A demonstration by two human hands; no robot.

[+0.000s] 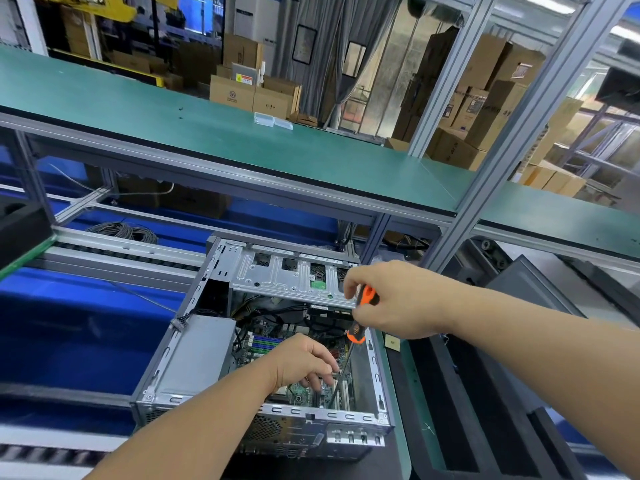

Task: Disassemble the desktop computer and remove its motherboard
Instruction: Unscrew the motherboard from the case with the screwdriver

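Computer: an open grey metal desktop computer case [266, 355] lies on its side with the side panel off, in the lower middle of the view, on a dark work surface beside a green-edged mat [420, 403]; its rear port panel faces the person
Motherboard: a green circuit board [273, 337] sits flat on the floor of the case, with green and purple memory slots near its left part; it is partly hidden by the hands
Inside the case: a grey box-shaped power supply [199, 358] fills the left side; a silver perforated drive cage [287, 275] spans the far end, with black cables beneath it
Right hand: the right hand [394, 299] is above the far right corner of the case, fingers curled tight round the orange and black handle of a screwdriver [362, 315]; the thin dark shaft slants down into the case toward the board's near right part; its tip is hidden behind the case rim
Left hand: the left hand [303, 362] reaches into the case over the board, fingers curled downward, pinching a small dark part just beside the shaft; what the part is I cannot tell
Surroundings: a long green shelf [214, 140] on a grey aluminium frame runs above; blue bins [79, 327] lie to the left; black foam trays [485, 403] lie to the right; stacked brown cardboard boxes [252, 95] stand far behind
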